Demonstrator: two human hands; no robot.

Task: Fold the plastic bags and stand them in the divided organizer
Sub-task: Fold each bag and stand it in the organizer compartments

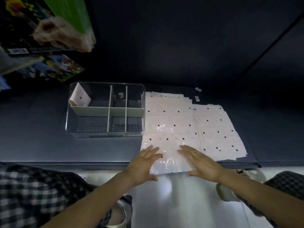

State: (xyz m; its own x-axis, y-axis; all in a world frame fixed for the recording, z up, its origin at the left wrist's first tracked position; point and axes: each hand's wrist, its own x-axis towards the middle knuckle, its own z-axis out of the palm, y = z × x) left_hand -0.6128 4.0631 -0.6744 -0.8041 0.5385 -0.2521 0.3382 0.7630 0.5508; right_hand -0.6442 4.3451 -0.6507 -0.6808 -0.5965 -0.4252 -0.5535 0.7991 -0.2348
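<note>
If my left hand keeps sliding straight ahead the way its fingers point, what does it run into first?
Your left hand lies open on the top plastic bag, fingers pointing forward and slightly right. Sliding on, it would likely just cross more of that bag; the clear divided organizer sits to its left, probably outside that line.

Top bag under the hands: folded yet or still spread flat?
Spread flat, not folded. The top bag lies open on the stack, with the left hand and right hand resting palms down, fingers open, on its near edge.
</note>
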